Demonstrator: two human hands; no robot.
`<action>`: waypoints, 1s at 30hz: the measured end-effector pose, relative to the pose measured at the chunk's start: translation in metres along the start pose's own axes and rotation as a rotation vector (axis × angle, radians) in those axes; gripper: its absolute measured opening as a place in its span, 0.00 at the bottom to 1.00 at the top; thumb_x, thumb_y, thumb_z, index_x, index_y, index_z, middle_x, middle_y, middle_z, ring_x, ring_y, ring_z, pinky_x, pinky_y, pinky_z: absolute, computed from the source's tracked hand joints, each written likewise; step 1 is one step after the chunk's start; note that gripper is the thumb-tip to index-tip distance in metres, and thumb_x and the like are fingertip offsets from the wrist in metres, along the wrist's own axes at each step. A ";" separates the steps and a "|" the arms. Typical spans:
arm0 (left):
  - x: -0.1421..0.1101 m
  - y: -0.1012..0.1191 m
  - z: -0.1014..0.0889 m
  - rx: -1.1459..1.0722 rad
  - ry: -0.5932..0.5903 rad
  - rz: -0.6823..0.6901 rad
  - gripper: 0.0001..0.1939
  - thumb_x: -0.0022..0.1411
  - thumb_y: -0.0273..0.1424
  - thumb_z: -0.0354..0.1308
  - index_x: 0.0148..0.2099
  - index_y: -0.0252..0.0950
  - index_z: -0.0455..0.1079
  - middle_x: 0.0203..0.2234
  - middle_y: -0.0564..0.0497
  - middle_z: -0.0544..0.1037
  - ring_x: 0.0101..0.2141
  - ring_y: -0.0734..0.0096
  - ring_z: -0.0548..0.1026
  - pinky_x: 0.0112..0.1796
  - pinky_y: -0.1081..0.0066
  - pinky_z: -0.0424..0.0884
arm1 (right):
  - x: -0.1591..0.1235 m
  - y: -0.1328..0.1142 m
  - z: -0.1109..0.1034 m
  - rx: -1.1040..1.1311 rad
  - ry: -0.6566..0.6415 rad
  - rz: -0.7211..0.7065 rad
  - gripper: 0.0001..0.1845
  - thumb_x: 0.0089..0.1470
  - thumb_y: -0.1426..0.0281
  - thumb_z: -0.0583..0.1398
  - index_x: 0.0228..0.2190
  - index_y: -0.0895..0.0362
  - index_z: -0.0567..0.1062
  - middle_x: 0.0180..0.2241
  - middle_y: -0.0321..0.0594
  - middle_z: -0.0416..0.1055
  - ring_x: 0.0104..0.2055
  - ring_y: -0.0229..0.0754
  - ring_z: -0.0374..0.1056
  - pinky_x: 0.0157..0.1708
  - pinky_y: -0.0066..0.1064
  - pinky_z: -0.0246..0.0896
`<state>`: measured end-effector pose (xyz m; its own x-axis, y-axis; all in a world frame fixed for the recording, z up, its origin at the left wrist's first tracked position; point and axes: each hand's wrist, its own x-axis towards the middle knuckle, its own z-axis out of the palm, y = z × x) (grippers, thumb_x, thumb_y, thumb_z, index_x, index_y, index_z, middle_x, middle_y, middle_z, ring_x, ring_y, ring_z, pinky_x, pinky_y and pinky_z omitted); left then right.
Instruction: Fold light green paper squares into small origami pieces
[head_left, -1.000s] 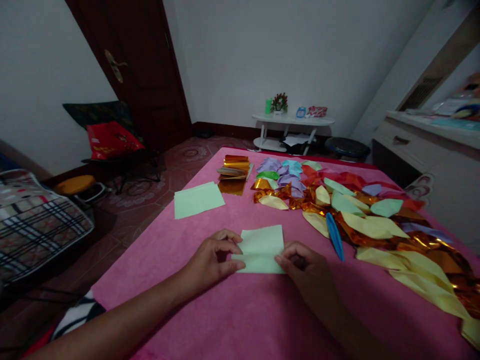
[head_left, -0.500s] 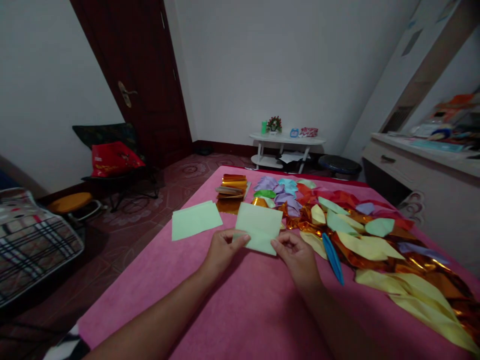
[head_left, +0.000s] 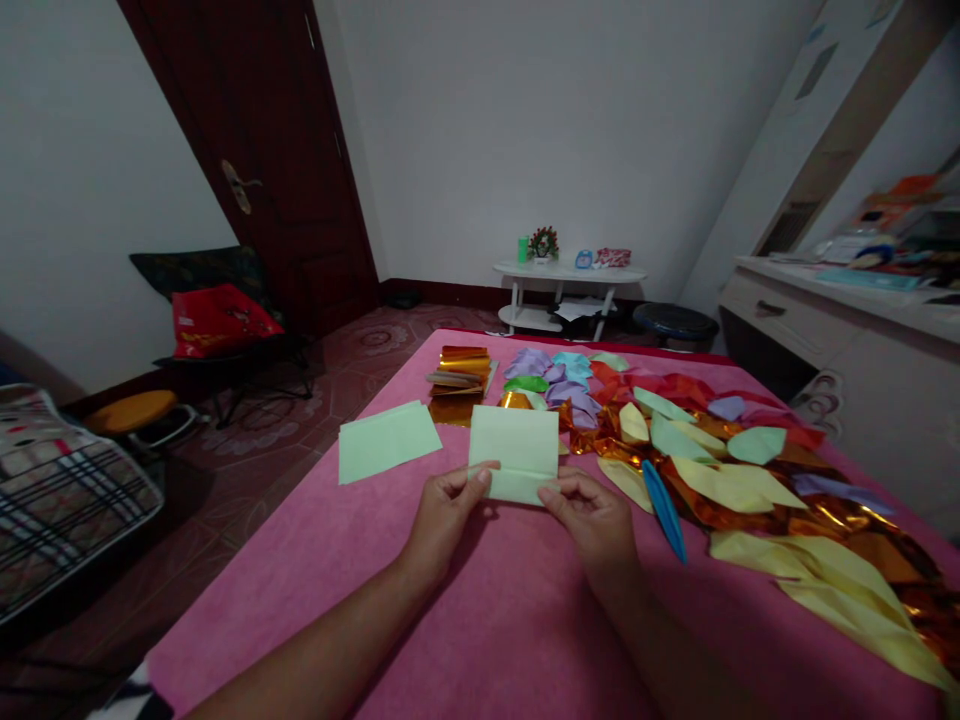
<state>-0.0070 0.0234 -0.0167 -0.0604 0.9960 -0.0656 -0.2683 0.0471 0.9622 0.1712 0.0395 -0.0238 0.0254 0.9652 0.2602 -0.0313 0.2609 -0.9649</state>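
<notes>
A pale green sheet of paper point(head_left: 514, 440) is held up over the pink-covered table point(head_left: 450, 620), with a strip along its near edge folded up. My left hand point(head_left: 448, 505) pinches its lower left corner between thumb and fingers. At the lower right corner my right hand point(head_left: 596, 510) grips it the same way. To the left lies a small stack of green paper sheets point(head_left: 390, 442). Behind the held sheet is a pile of gold foil paper point(head_left: 459, 380). Right of my right hand lies a folded blue paper piece point(head_left: 663, 510).
Folded yellow paper pieces point(head_left: 832, 590), purple paper pieces point(head_left: 574, 402) and crumpled gold foil spread across the table's right side. Beyond stand a white side table point(head_left: 570, 272) and a dark round stool point(head_left: 675, 322). A chair with a red bag point(head_left: 225, 320) is at left.
The near edge of the held green paper now shows a clear folded-up strip, and the sheet sits straighter. Both hands keep their pinch. The whole view has shifted slightly.
</notes>
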 end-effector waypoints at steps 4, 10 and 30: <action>-0.002 -0.001 0.002 -0.086 -0.015 -0.035 0.20 0.53 0.40 0.64 0.44 0.30 0.77 0.30 0.47 0.79 0.24 0.79 0.71 0.29 0.76 0.70 | 0.000 -0.001 0.001 0.033 0.077 0.034 0.10 0.40 0.65 0.69 0.20 0.57 0.76 0.27 0.37 0.71 0.30 0.41 0.69 0.30 0.30 0.66; -0.001 -0.002 0.002 -0.244 -0.027 -0.073 0.20 0.52 0.38 0.66 0.44 0.29 0.77 0.33 0.44 0.79 0.28 0.75 0.74 0.30 0.76 0.73 | 0.001 0.002 0.001 -0.006 0.109 0.045 0.10 0.37 0.64 0.69 0.20 0.57 0.77 0.26 0.39 0.72 0.29 0.41 0.68 0.30 0.31 0.66; 0.001 -0.004 -0.006 -0.058 -0.001 -0.024 0.13 0.52 0.36 0.66 0.37 0.30 0.79 0.29 0.47 0.80 0.29 0.73 0.72 0.33 0.75 0.67 | 0.002 0.003 -0.005 0.127 0.174 0.127 0.09 0.36 0.64 0.70 0.22 0.57 0.80 0.34 0.43 0.77 0.36 0.46 0.72 0.38 0.36 0.68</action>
<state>-0.0118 0.0241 -0.0221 -0.0524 0.9948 -0.0878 -0.3248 0.0661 0.9435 0.1762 0.0422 -0.0261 0.1848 0.9758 0.1167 -0.1702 0.1487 -0.9741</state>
